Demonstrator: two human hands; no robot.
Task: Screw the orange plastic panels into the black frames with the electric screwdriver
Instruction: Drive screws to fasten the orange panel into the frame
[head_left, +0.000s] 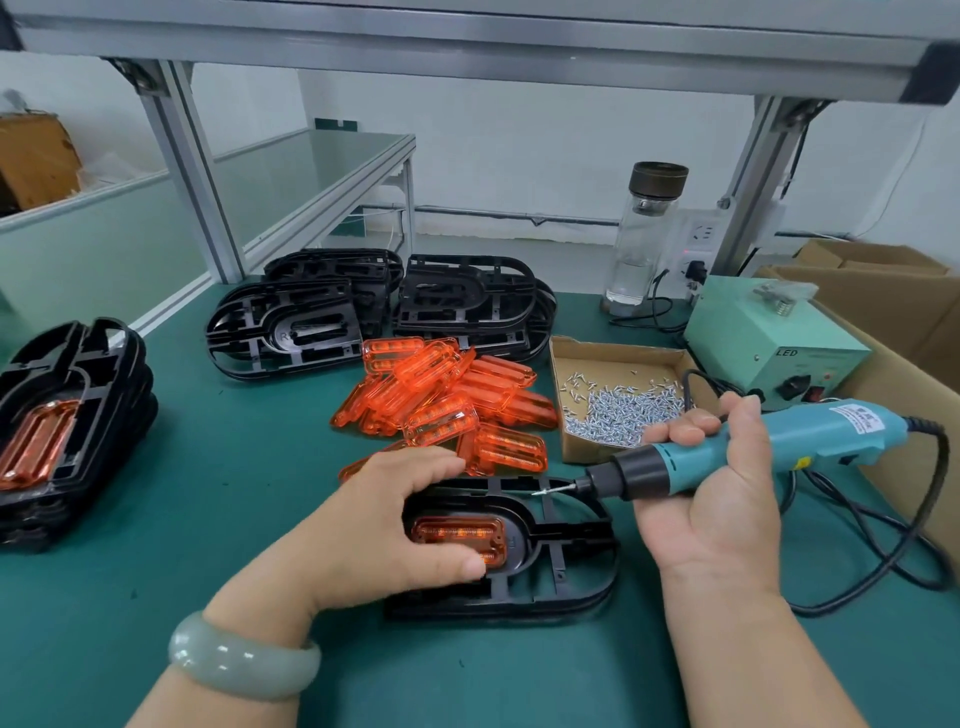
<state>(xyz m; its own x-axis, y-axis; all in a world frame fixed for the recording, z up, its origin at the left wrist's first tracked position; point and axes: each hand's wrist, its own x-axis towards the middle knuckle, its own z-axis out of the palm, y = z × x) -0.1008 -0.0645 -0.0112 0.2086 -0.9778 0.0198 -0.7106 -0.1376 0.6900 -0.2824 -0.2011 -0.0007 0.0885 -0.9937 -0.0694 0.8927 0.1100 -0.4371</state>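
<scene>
Head view: left hand's (384, 525) grip on black frame (567, 569); palm-up right hand's (719, 512) on screwdriver (815, 434).

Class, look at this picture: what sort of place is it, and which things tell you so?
Most likely a factory assembly bench: stacks of identical black frames, a heap of orange panels and a box of screws.
</scene>
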